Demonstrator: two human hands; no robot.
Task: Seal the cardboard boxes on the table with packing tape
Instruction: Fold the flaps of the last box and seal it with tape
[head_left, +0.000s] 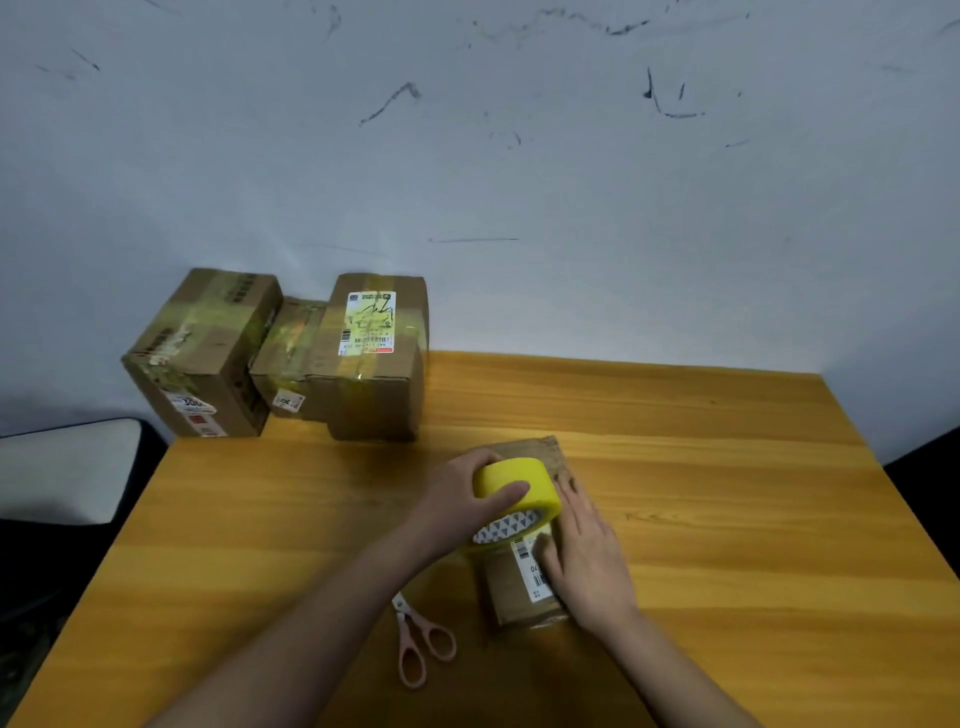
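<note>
**Taping the near box: keep the strip flat and on the seam**

Left hand (457, 499) is wrapped round the yellow tape roll (519, 493), thumb over the top, roll sitting on the small cardboard box (524, 582) at the near middle of the worktop (727, 467). Right hand (587, 556) lies flat on the box top just right of the roll, fingers (571, 499) straight and together, pressing, not gripping.

Looks like mid-strip on this box. Can't tell where the tape's free end is, the hands cover it.

How I'd run it:
- Keep the right palm down as anchor; the box is small and light-looking and will likely slide if the roll is pulled without it.
- Pull the roll low and along the seam, not upward, so the strip goes down without wrinkles.
- Follow the roll with the flat hand to smooth out bubbles.
- Carry the strip over the edge and down the side before cutting.

Pink scissors (421, 644) are on the worktop just left of the box, within easy reach.

Three taped boxes (291, 353) stand at the far left corner by the wall, apparently done.
</note>
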